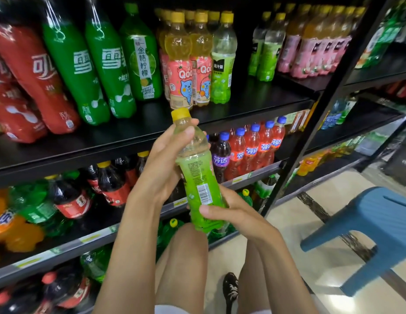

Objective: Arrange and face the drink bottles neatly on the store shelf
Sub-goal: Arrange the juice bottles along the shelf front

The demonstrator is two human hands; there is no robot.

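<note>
Right hand (229, 209) grips base of green-labelled bottle (197, 177), fingers closed round it; left hand (165, 164) clasps upper body. Yellow cap, barcode facing camera, held before black shelf (242, 109). Blue stool (378, 223) beside.

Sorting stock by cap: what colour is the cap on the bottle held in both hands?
Yellow; the cap shows best in the head view.
</note>
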